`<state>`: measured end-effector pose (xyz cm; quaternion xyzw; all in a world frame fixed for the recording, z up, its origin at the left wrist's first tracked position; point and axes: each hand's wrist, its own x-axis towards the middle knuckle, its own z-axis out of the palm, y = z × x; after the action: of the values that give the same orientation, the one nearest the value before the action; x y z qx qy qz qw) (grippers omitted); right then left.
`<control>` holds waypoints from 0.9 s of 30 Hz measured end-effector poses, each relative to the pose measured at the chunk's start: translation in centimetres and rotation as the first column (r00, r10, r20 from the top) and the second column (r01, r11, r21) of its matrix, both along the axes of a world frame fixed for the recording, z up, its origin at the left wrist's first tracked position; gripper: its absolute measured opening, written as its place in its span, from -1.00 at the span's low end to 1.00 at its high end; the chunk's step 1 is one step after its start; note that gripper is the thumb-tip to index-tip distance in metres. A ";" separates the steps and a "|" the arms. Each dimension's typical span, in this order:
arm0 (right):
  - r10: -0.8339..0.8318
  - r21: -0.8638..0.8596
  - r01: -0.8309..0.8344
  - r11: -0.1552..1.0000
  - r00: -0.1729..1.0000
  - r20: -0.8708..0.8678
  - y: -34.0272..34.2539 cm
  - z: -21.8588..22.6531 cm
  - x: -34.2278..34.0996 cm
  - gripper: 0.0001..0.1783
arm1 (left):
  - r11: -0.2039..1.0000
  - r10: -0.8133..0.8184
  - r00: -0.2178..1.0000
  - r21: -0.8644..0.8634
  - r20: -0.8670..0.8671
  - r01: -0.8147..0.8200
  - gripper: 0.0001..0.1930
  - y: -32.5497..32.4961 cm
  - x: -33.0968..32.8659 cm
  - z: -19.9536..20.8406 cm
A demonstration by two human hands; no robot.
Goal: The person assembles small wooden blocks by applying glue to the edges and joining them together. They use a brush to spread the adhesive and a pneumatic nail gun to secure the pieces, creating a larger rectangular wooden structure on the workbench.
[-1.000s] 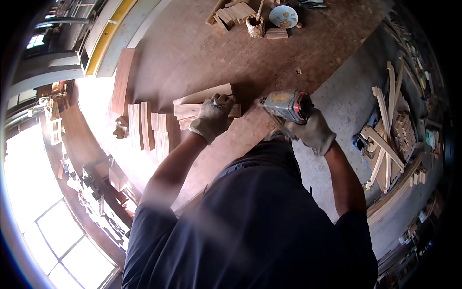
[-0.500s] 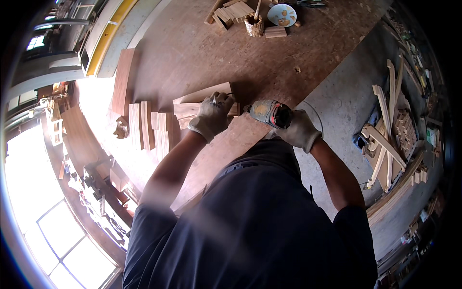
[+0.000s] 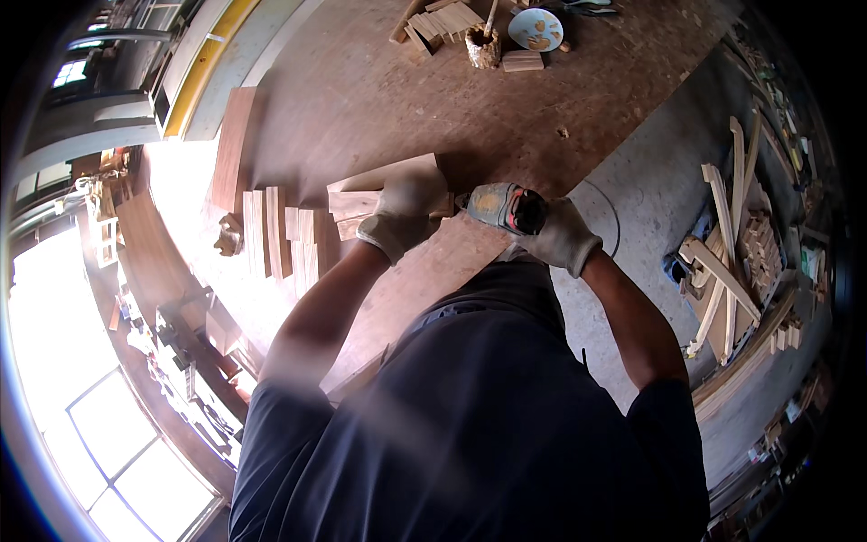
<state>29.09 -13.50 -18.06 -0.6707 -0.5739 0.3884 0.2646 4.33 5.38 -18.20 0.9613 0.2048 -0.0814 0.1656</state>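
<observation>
My gloved right hand (image 3: 562, 237) is wrapped round the handle of a grey-and-red power drill (image 3: 497, 206). Its nose points left, at the right end of a wooden block (image 3: 354, 204) lying on the table. Whether the tip touches the wood is too small to tell. My left hand (image 3: 408, 210), in a light work glove, lies over that block and grips it; the fingers are somewhat blurred. Just behind the block, a second wooden piece (image 3: 361, 178) lies slanted, partly covered by the left hand.
Several upright wooden blocks (image 3: 275, 232) and a tall board (image 3: 235, 149) stand to the left on the brown worktable (image 3: 397, 108). At the back are a crusted pot (image 3: 483, 50) with a stick, a pale plate (image 3: 535, 32) and small wood pieces (image 3: 442, 23). Timber offcuts (image 3: 722, 271) lie at right.
My left hand's fingers, curled above the wood earlier, now settle lower over the block. The drill has shifted only slightly, staying at the block's end.
</observation>
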 end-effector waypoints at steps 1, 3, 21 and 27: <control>0.003 -0.006 -0.003 1.000 1.000 -0.004 0.1 -0.1 0.0 -0.65 | 1.000 0.000 1.000 -0.004 0.010 0.000 -0.49 0.0 -0.2 -0.2; 0.005 -0.020 -0.005 1.000 1.000 -0.009 0.1 -0.3 0.1 -0.63 | 1.000 -0.004 1.000 -0.027 -0.008 0.004 -0.49 0.1 0.1 0.3; 0.028 -0.017 -0.028 0.999 1.000 0.002 0.2 -0.8 -0.1 -0.62 | 1.000 0.026 1.000 0.014 0.004 -0.026 -0.45 0.1 -0.7 -0.9; 0.060 -0.053 -0.059 0.997 0.998 0.027 0.4 0.1 0.0 -0.61 | 1.000 0.015 0.993 -0.016 -0.114 -0.017 -0.46 0.2 0.5 0.7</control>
<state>29.05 -13.09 -17.93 -0.6654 -0.5869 0.4014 0.2273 4.87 5.54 -17.48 0.9519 0.2211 -0.1366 0.1624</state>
